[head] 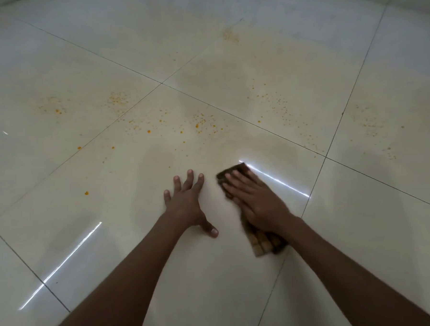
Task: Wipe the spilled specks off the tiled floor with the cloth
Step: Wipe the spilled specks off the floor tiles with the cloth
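Orange specks lie scattered over the glossy cream tiled floor, in patches from the far left to the far right, all beyond my hands. A brown checked cloth lies flat on the floor under my right hand, which presses on it with straight fingers. The cloth's dark far corner shows past the fingertips and its lighter end shows behind the wrist. My left hand rests flat on the bare tile just left of the cloth, fingers spread.
Dark grout lines cross the floor diagonally and meet ahead of me. A pale wall base runs along the far right corner. Bright light streaks reflect on the tiles by the cloth and at the lower left.
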